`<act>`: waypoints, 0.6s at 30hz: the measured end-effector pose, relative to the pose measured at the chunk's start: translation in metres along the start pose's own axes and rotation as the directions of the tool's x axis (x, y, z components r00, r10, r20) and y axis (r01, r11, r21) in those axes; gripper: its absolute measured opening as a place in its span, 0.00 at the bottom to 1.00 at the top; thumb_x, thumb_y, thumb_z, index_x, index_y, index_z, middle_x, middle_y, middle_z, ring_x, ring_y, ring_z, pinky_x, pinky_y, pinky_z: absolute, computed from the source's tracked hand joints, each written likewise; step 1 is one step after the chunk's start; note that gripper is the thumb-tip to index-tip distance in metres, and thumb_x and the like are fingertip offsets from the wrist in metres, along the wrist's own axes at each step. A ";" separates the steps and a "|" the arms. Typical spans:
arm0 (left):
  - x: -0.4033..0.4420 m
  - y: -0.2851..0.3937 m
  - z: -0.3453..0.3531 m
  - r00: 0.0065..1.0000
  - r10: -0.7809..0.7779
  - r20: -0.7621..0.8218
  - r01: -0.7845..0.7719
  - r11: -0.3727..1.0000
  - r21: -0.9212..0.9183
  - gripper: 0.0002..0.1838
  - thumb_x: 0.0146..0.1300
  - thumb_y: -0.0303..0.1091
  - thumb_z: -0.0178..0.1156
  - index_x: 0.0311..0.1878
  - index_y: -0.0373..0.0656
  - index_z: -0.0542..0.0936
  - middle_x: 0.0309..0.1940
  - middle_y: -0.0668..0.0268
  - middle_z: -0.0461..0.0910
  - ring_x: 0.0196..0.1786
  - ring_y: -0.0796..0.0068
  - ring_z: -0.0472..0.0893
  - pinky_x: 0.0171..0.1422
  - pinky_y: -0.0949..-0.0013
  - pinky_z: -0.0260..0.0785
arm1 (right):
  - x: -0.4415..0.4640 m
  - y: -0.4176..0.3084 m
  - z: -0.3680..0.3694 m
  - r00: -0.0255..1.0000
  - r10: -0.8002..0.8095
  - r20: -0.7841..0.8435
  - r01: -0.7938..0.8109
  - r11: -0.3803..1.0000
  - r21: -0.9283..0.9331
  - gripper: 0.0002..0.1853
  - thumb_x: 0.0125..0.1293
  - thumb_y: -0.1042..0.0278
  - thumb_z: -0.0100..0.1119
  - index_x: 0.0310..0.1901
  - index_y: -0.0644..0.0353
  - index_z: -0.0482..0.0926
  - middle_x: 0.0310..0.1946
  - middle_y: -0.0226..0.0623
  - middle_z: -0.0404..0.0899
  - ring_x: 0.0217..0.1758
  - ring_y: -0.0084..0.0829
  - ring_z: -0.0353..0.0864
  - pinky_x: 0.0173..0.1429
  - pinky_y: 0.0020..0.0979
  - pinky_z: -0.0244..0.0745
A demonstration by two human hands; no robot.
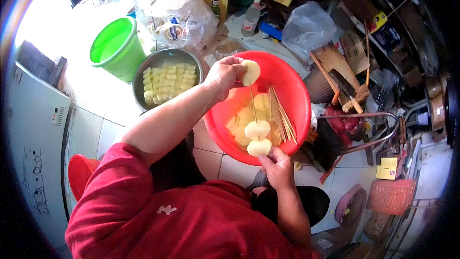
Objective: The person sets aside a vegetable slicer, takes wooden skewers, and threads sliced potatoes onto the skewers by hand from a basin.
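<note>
Pale slices [261, 128] are threaded on a thin stick [253, 100] over the red basin [286, 73]; the right hand [281, 170] pinches the nearest one; the left hand [225, 75] pinches another at the stick's far end, whether pierced I cannot tell; loose slices [241, 121] and more sticks [281, 117] lie in the basin; beyond, leftward, stands a metal bowl [160, 57].

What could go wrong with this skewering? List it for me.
The thin tan wooden skewer could prick the left grip, which holds a pale round slice at the skewer's upper end. The two pale round slices lower down might split around it. The loose thin tan wooden sticks leaning inside the round red plastic basin could get knocked.
</note>
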State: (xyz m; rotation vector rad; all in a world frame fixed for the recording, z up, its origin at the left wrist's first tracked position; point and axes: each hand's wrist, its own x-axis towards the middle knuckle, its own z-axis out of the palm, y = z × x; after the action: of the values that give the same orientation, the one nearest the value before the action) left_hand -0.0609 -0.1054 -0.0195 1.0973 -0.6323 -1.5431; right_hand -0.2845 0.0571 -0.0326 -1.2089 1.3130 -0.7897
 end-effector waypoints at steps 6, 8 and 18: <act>-0.004 -0.004 0.001 1.000 0.004 -0.017 -0.004 1.000 -0.010 0.08 0.58 0.26 0.58 0.42 0.43 0.75 0.33 0.66 0.78 0.33 0.71 0.80 0.38 0.65 0.77 | -0.002 0.000 0.001 0.998 0.027 -0.055 -0.028 0.999 -0.015 0.07 0.60 0.74 0.57 0.40 0.63 0.77 0.22 0.26 0.74 0.20 0.15 0.69 0.25 0.19 0.65; -0.005 -0.004 0.002 1.000 -0.011 -0.017 0.011 1.000 -0.003 0.08 0.57 0.27 0.58 0.40 0.43 0.75 0.33 0.66 0.78 0.34 0.71 0.80 0.39 0.65 0.77 | -0.002 0.003 0.000 0.999 0.011 -0.045 -0.012 1.000 -0.026 0.07 0.60 0.74 0.57 0.40 0.63 0.77 0.22 0.26 0.74 0.20 0.15 0.69 0.25 0.19 0.65; -0.026 -0.020 0.012 1.000 -0.011 0.014 0.009 0.993 0.122 0.09 0.60 0.34 0.56 0.40 0.41 0.75 0.35 0.63 0.78 0.39 0.70 0.78 0.43 0.68 0.72 | -0.002 0.012 -0.006 0.997 0.068 -0.036 -0.069 0.997 -0.021 0.11 0.58 0.74 0.60 0.43 0.64 0.78 0.28 0.28 0.79 0.23 0.16 0.73 0.27 0.22 0.70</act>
State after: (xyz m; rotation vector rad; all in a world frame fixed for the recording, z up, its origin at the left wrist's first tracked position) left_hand -0.0810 -0.0775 -0.0228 1.1827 -0.7402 -1.5387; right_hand -0.2927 0.0607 -0.0427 -1.1657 1.3880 -0.7522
